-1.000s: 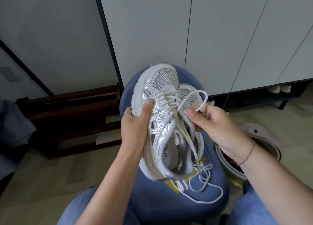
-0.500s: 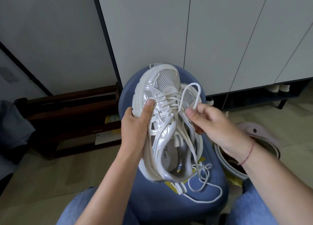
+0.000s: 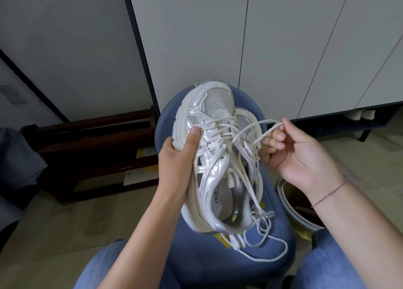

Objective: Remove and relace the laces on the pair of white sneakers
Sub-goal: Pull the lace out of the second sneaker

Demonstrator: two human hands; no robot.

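My left hand (image 3: 177, 160) grips a white and silver sneaker (image 3: 214, 118) by its left side, thumb on the upper, toe pointing away from me. A second white sneaker (image 3: 247, 119) lies partly hidden behind and under it. My right hand (image 3: 298, 155) is turned palm up to the right of the sneaker and pinches a loop of white lace (image 3: 254, 125) drawn out of the eyelets. More loose lace (image 3: 266, 243) hangs from the heel in coils onto the blue stool (image 3: 218, 264).
White cabinet doors (image 3: 272, 38) stand behind the stool. A dark wooden rack (image 3: 93, 140) sits low on the left. A round white bin (image 3: 292, 206) is on the floor at right. My knees in blue jeans (image 3: 104, 267) frame the stool.
My right hand has rotated palm up and pulled the lace loop out to the right, away from the sneaker. My left hand keeps the same grip on the shoe.
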